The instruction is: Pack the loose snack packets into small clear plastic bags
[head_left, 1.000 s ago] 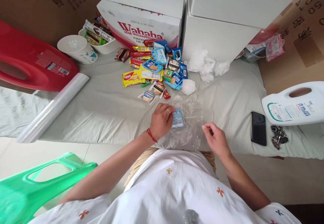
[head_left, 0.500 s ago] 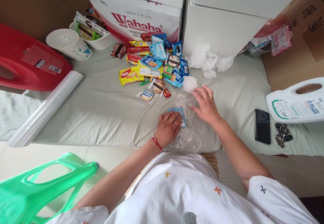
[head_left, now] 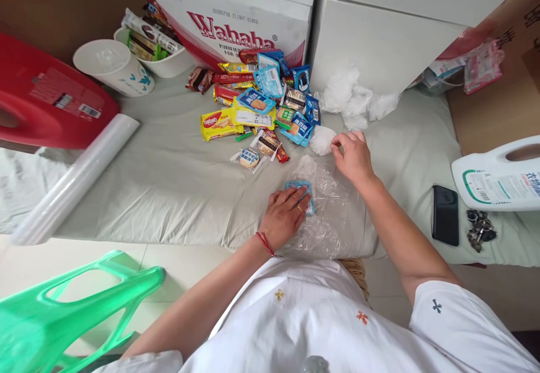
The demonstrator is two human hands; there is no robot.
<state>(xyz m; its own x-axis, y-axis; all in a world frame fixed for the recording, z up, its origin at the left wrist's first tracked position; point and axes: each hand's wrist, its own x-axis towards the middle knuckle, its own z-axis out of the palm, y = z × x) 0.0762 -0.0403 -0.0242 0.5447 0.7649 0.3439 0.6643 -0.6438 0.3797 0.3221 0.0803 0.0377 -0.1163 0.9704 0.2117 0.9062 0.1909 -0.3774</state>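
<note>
My left hand [head_left: 287, 215] lies flat, palm down, over a small light-blue snack packet [head_left: 297, 184], covering most of it. Under the packet spreads a thin sheet of clear plastic film [head_left: 327, 215], wrinkled and reaching to the cloth's front edge. The fingertips of my right hand [head_left: 353, 156] are pinched together at the film's far right side. Just left of those fingertips sits a white crumpled plastic ball [head_left: 323, 140]. A pile of wrapped snacks [head_left: 255, 117] lies beyond my hands, with a round biscuit packet [head_left: 248, 160] at its near side.
More crumpled plastic balls [head_left: 352, 100] rest against the white boxes [head_left: 379, 41]. A plastic film roll [head_left: 76, 181], red jug [head_left: 54, 91], paper cup [head_left: 112, 69] and snack-filled bowl [head_left: 169, 66] are left. Right are a phone [head_left: 445, 215], keys [head_left: 481, 230] and white bottle [head_left: 502, 179]. A green stool [head_left: 80, 300] stands below.
My right hand has moved up and right, and its spread fingers have drawn together. My left hand stays on the blue packet. The view has shifted slightly.
</note>
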